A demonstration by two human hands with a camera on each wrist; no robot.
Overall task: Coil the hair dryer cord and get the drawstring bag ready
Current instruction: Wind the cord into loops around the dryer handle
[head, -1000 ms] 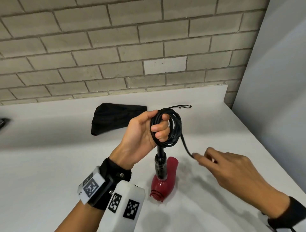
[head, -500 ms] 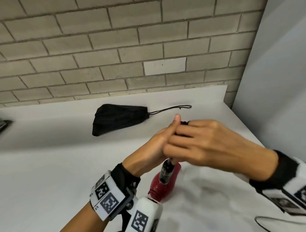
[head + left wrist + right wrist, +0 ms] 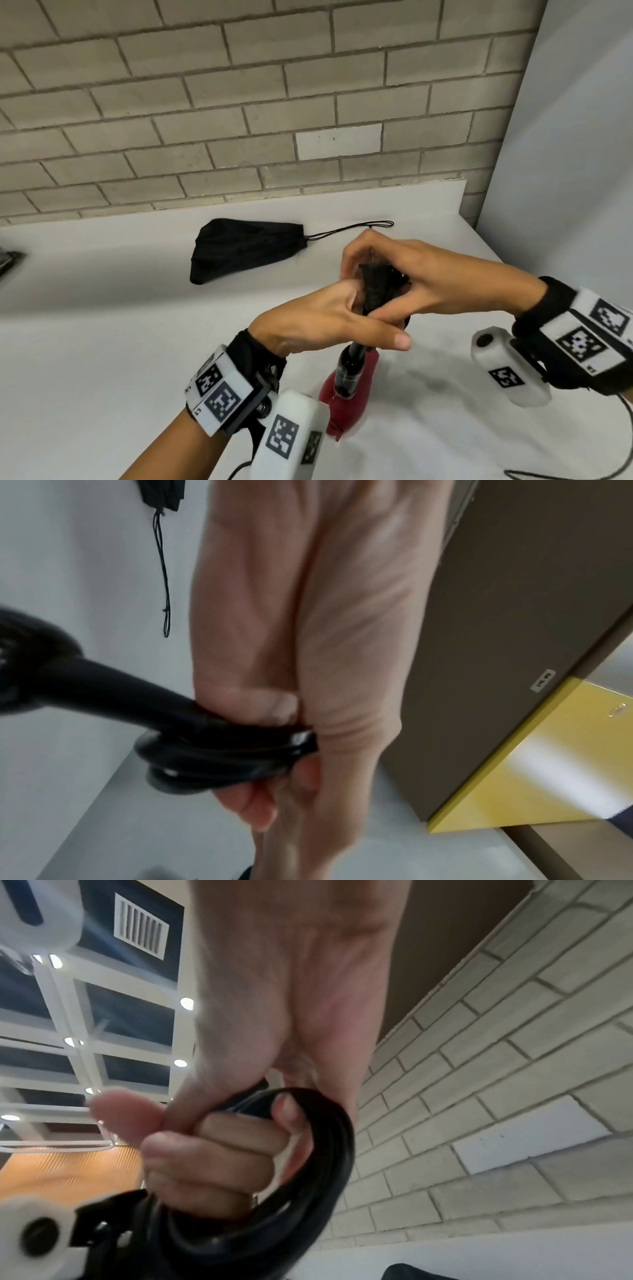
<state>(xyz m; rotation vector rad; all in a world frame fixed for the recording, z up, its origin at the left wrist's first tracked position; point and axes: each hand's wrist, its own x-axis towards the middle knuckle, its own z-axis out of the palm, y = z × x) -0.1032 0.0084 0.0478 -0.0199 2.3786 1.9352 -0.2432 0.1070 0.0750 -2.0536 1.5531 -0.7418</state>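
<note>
The coiled black hair dryer cord (image 3: 379,289) is bunched between both hands above the white counter (image 3: 102,342). My left hand (image 3: 322,322) grips the coil (image 3: 222,756) from the near side. My right hand (image 3: 428,281) closes over it from the right, its fingers curled round the loops (image 3: 329,1164). The red hair dryer (image 3: 346,397) hangs nose-down under the hands by its cord; whether it touches the counter I cannot tell. The black drawstring bag (image 3: 246,250) lies flat and closed behind the hands, its drawstring (image 3: 352,229) trailing right.
A brick wall (image 3: 239,120) backs the counter and a grey panel (image 3: 565,171) bounds it on the right. A dark object (image 3: 8,263) pokes in at the left edge. A thin black cable (image 3: 582,474) lies at the bottom right.
My right hand let go of the loose cord end out to the right and came in over the coil. The left hand with the coil and dryer shifted slightly right.
</note>
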